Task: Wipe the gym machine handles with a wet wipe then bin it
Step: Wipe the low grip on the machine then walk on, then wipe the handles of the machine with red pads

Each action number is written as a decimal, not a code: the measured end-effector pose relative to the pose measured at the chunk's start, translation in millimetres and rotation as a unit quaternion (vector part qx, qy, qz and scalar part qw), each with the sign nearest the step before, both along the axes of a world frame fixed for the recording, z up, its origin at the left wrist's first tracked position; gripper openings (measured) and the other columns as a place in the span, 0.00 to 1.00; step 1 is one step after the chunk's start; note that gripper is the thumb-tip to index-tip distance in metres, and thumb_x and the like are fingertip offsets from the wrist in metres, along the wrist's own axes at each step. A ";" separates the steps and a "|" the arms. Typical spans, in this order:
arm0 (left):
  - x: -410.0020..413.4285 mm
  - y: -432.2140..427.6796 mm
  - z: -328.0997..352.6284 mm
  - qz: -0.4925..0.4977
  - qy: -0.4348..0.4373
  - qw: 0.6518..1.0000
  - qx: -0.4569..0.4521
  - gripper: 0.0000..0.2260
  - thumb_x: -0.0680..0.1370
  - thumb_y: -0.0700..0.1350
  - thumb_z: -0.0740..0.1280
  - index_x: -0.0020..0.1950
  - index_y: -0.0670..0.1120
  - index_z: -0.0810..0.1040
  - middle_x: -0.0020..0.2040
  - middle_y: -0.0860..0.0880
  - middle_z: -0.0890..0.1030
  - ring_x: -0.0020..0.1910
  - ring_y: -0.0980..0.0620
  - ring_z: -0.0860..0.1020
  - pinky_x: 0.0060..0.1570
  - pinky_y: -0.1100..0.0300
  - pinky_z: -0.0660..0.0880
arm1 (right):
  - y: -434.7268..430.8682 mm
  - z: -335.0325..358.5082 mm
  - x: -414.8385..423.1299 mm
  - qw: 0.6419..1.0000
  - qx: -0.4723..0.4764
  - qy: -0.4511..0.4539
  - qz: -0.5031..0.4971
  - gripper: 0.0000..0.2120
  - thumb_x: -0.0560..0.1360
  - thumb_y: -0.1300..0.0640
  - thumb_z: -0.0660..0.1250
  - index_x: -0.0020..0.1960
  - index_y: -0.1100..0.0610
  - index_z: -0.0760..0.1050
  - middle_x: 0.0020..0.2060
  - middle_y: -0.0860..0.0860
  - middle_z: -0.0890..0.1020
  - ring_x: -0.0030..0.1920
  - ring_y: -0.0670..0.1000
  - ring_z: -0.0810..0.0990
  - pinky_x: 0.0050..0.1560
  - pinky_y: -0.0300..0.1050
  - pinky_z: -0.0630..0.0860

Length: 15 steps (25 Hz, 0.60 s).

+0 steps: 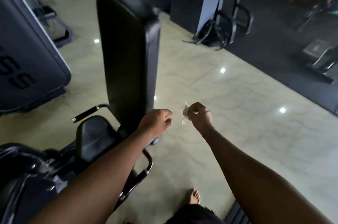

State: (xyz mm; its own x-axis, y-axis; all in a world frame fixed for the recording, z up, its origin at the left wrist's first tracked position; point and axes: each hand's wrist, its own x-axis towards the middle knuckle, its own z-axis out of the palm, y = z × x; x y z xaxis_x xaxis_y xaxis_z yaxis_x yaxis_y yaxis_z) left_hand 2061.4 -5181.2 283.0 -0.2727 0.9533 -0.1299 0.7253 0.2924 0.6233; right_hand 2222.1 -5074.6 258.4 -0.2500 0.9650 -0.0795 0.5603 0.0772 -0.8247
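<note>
Two bare hands reach out in front of the person, close together but not touching, above the tiled floor (pixel 237 114) just off the right edge of the machine's seat (pixel 95 138). The right hand (pixel 200 116) pinches a small, crumpled white wet wipe (pixel 185 114) between thumb and curled fingers, and the wad sticks out on the side facing the left hand (pixel 156 120). The left hand's fingers are loosely bent and hold nothing that can be seen; the blur makes finer detail hard to read.

The wipe looks very light, limp and damp. It will likely fold and bunch under any pressure and may cling to skin, so it needs no force, only a steady pinch. For wiping, it would probably work better opened out and wrapped around a bar with the palm behind it, not held by one corner.

Both handles sit at the seat's edges. The far handle (pixel 86 113) is at the left edge, and the near handle (pixel 144 171) is at the right edge, partly crossed by the left forearm. Their dark grips look firm and round. The tall back pad (pixel 126 50) stands beyond the seat. A bare foot (pixel 195 197) rests on the floor near the bottom edge. No bin is in view.
</note>
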 end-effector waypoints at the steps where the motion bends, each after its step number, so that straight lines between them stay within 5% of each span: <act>1: 10.0 26.8 9.8 -0.004 0.006 1.000 0.010 0.14 0.77 0.48 0.67 0.63 0.51 0.80 0.57 0.51 0.84 0.56 0.52 0.81 0.57 0.58 0.77 | 23.7 7.3 15.2 1.000 0.001 0.010 -0.006 0.06 0.71 0.62 0.68 0.39 0.52 0.76 0.31 0.44 0.80 0.34 0.43 0.77 0.35 0.39 0.71; 4: 42.2 111.7 39.2 -0.018 0.036 0.999 0.030 0.14 0.77 0.50 0.66 0.63 0.53 0.79 0.57 0.54 0.83 0.56 0.52 0.81 0.56 0.57 0.76 | 98.9 35.1 62.6 0.999 0.032 0.028 -0.020 0.06 0.70 0.64 0.69 0.44 0.55 0.81 0.33 0.43 0.82 0.38 0.41 0.80 0.37 0.32 0.72; 9: 79.5 237.8 82.0 -0.027 0.058 0.996 0.063 0.14 0.77 0.51 0.66 0.62 0.54 0.79 0.56 0.55 0.83 0.55 0.52 0.81 0.54 0.59 0.76 | 221.6 75.8 122.6 0.997 0.046 0.039 -0.051 0.11 0.70 0.60 0.72 0.52 0.55 0.81 0.46 0.49 0.84 0.48 0.50 0.81 0.48 0.43 0.75; 15: 95.7 389.1 102.3 -0.053 0.086 0.992 0.081 0.14 0.77 0.52 0.66 0.62 0.54 0.79 0.56 0.56 0.83 0.54 0.54 0.81 0.51 0.60 0.75 | 369.2 96.6 151.2 0.991 0.071 0.088 -0.076 0.06 0.74 0.53 0.69 0.48 0.54 0.79 0.38 0.47 0.84 0.40 0.49 0.82 0.45 0.50 0.79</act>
State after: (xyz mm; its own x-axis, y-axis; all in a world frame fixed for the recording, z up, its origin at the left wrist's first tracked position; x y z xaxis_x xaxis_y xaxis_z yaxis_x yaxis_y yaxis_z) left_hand 2157.1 -4792.1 385.3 -0.1752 0.9823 0.0669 0.8463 0.1155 0.5200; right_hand 2373.3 -4705.4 355.0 -0.0984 0.9909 0.0914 0.4234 0.1248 -0.8973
